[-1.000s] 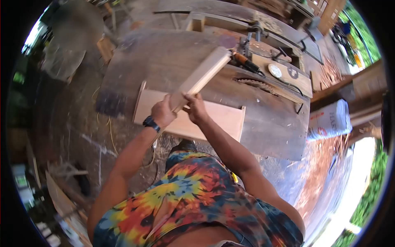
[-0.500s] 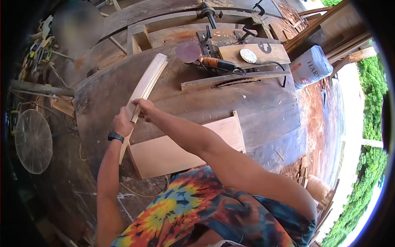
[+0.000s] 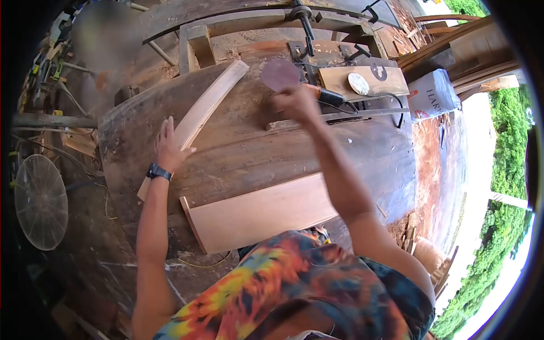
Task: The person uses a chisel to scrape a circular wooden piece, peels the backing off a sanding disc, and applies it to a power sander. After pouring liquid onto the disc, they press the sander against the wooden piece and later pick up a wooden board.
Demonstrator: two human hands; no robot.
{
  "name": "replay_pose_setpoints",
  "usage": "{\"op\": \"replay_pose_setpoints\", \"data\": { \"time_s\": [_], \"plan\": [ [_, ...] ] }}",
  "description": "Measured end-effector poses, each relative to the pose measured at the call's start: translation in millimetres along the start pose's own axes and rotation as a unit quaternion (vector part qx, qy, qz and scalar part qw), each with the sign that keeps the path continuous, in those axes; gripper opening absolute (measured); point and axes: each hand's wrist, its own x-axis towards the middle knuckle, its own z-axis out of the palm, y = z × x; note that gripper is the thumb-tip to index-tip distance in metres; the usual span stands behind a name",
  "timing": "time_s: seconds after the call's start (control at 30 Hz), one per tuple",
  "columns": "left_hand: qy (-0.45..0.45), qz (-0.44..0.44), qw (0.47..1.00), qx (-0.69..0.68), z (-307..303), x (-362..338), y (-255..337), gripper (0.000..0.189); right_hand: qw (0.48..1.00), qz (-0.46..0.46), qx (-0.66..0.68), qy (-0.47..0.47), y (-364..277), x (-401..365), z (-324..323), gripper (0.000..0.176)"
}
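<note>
My left hand [image 3: 168, 148], with a dark watch at the wrist, lies with fingers stretched and thumb apart on a long pale wooden strip [image 3: 212, 93]. The strip slants across the worktable [image 3: 249, 153]. Farther right, my right hand [image 3: 296, 105] is smeared by motion at the head of an orange and black angle grinder [image 3: 330, 97]. The hand overlaps part of the tool, and its grip cannot be made out. The grinder's round reddish sanding disc [image 3: 281, 75] faces up beside the hand. A wide pale board [image 3: 260, 209] with a raised end strip lies close to my body.
Behind the grinder, a round white piece [image 3: 358, 84] rests on a flat board [image 3: 331, 76]. A black cord [image 3: 391, 97] curls to the right. A printed plastic bag [image 3: 433, 96] stands at the right edge. A wire fan guard [image 3: 41, 201] is at far left.
My right hand has left the wooden strip and moved right to the grinder. My left hand has opened flat on the strip, which now lies lower on the table.
</note>
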Motion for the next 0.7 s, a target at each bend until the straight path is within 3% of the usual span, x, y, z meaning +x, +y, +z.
{"op": "replay_pose_setpoints", "data": {
  "time_s": [0.07,0.1,0.13,0.17,0.2,0.27,0.33,0.37,0.43,0.53,0.7],
  "plan": [
    [0.156,0.066,0.980,-0.104,-26.2,-0.2,38.7,0.078,0.981,0.003,-0.171,0.093,27.6,21.6,-51.6,0.028],
    [0.052,0.003,0.956,-0.287,-51.1,-6.5,66.2,0.065,0.980,0.007,-0.175,0.098,47.3,35.0,-62.7,0.028],
    [-0.053,-0.058,0.887,-0.455,-81.9,-14.3,97.4,0.053,0.960,-0.016,-0.277,0.049,72.4,52.7,-69.4,0.032],
    [-0.080,0.043,0.790,-0.607,-109.5,-23.5,130.0,0.044,0.927,-0.035,-0.374,-0.002,89.7,64.1,-72.8,0.039],
    [-0.106,0.140,0.658,-0.732,-134.1,-32.9,161.5,0.038,0.927,-0.031,-0.375,0.004,92.6,69.3,-72.6,0.039],
    [-0.132,0.316,0.627,-0.700,-177.4,-43.0,210.3,0.029,0.888,0.048,-0.436,-0.138,91.6,81.5,-62.0,0.054],
    [-0.202,0.353,0.504,-0.762,-203.0,-49.8,245.1,0.027,0.885,0.059,-0.440,-0.142,99.5,95.7,-54.8,0.057],
    [-0.201,0.358,0.503,-0.761,-211.8,-53.3,257.6,0.027,0.883,0.067,-0.437,-0.155,87.7,91.9,-58.0,0.057],
    [-0.261,0.326,0.420,-0.806,-223.2,-60.1,275.1,0.024,0.882,0.073,-0.437,-0.162,75.5,82.6,-62.5,0.058],
    [-0.274,0.365,0.391,-0.799,-223.2,-63.9,282.5,0.021,0.876,0.023,-0.461,-0.143,78.3,78.6,-65.2,0.060],
    [-0.193,0.369,0.412,-0.811,-224.2,-96.5,297.8,0.014,0.890,0.030,-0.451,-0.066,47.1,42.1,-109.8,0.062]
  ]
}}
